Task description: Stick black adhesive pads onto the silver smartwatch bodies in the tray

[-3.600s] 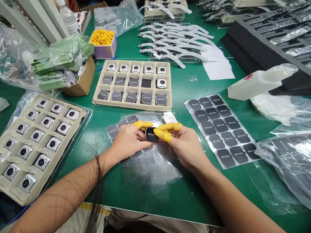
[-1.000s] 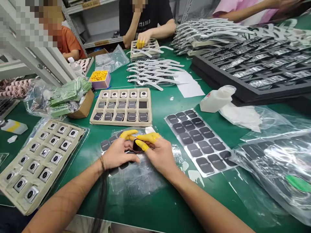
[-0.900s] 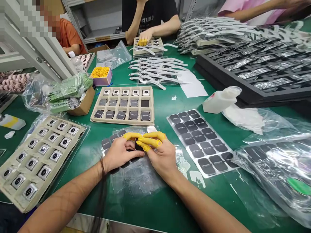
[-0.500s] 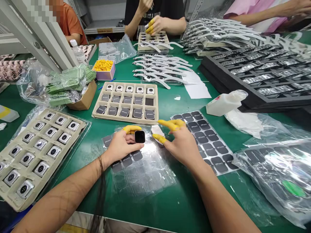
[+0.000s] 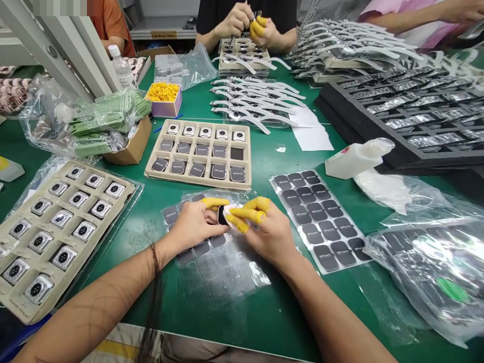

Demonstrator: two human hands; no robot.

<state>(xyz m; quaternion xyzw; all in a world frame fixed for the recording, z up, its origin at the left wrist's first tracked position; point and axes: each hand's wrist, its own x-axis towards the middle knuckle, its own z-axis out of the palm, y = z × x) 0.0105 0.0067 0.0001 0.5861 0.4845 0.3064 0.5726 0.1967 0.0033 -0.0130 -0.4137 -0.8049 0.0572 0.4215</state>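
Observation:
In my left hand is a smartwatch case, gripped at its edges with the dark screen facing up and to the right. Yellow finger cots cover fingertips on both hands. My right hand pinches a white wipe against the screen, hiding part of it. Beneath both hands lie clear plastic sheets with several dark square stickers left of and under my left hand. Just beyond sits a beige tray of watch cases, many covered with dark printed stickers; one compartment at its right holds no case.
Left is another tray of watch cases, backs up. A sticker sheet, white bottle and plastic bag lie right. Beyond are a box of yellow finger cots, white straps and a co-worker's hands.
My right hand has picked up the white wipe from the sheets and brought it left onto the watch screen. The co-worker's two hands have come together over their tray.

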